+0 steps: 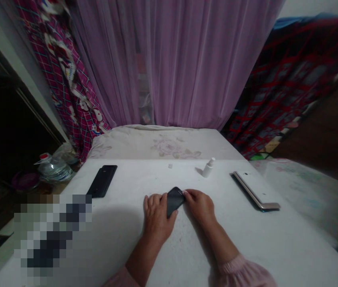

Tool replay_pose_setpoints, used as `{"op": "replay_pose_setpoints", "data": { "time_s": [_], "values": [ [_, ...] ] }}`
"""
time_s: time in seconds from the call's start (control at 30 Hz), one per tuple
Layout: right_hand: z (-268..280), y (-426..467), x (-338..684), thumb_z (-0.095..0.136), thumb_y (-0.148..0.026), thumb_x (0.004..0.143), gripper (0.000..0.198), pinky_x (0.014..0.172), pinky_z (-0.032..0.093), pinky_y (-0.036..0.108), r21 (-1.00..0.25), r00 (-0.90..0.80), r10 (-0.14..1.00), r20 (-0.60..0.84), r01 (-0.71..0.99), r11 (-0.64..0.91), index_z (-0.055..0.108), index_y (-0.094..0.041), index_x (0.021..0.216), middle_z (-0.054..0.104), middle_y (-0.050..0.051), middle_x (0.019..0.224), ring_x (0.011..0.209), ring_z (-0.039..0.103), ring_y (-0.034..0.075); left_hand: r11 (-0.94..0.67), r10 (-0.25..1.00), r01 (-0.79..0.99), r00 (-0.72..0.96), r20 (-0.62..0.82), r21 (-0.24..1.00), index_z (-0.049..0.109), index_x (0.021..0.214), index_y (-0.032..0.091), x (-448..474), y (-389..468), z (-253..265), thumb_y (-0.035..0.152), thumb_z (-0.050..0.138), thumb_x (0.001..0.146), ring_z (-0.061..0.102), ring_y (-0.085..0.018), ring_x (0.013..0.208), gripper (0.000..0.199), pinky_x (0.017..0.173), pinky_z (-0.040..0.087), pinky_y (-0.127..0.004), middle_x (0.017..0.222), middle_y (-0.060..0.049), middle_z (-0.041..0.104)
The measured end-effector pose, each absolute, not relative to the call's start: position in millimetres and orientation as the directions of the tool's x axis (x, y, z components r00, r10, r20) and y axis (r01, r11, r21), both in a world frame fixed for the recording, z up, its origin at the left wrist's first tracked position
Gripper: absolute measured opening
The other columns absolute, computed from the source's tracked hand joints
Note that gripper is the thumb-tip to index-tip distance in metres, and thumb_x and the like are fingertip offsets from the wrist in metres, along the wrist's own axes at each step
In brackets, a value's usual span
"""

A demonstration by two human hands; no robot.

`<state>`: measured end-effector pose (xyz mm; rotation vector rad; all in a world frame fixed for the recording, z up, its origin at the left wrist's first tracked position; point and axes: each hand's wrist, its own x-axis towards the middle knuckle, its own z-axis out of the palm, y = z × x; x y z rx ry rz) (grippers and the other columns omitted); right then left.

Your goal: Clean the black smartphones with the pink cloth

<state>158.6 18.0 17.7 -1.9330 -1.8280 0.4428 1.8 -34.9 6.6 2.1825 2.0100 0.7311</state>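
Note:
A dark smartphone (pixel 174 200) lies tilted on the white tabletop in front of me, its upper corner pointing away. My left hand (pixel 157 217) grips it from the left side, with the thumb along the near edge and the fingers over the far left edge. At the phone's upper right corner, my right hand (pixel 201 206) has its thumb and fingertips pinched together against the edge. Whether a small part sits between those fingertips is too small to tell.
Beyond my hands stand a small white spray bottle (pixel 208 167) and a tiny pale square (pixel 170 166). Black phones (pixel 103 181) lie at the left, stacked pale phones (pixel 255 189) at the right. A pixelated patch covers the left front. On the floor is a water jug (pixel 54 168).

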Motion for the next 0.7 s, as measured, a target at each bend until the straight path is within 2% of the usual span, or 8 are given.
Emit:
{"op": "replay_pose_setpoints", "data": {
  "time_s": [0.33,0.7],
  "values": [
    [13,45,140,0.05,-0.041,0.09,0.028,0.074,0.049,0.027,-0.551,0.034,0.997,0.07,0.835,0.01,0.075,-0.029,0.095,0.076,0.0,0.096,0.091,0.069,0.02,-0.149,0.958,0.925,0.046,0.284,0.351,0.05,0.125,0.019,1,-33,0,0.033,0.061,0.081,0.046,-0.032,0.12,0.048,0.112,0.022,-0.056,0.116,-0.011,0.056],
    [16,20,167,0.052,-0.043,0.087,0.028,0.072,0.048,0.027,-0.583,0.044,0.998,0.047,0.812,-0.008,0.076,-0.03,0.093,0.076,0.0,0.092,0.088,0.07,0.021,-0.16,0.944,0.931,0.047,0.327,0.329,0.05,0.126,0.017,2,-35,0,0.031,0.06,0.082,0.047,-0.031,0.117,0.047,0.111,0.024,-0.057,0.113,-0.011,0.055]
  ]
}}
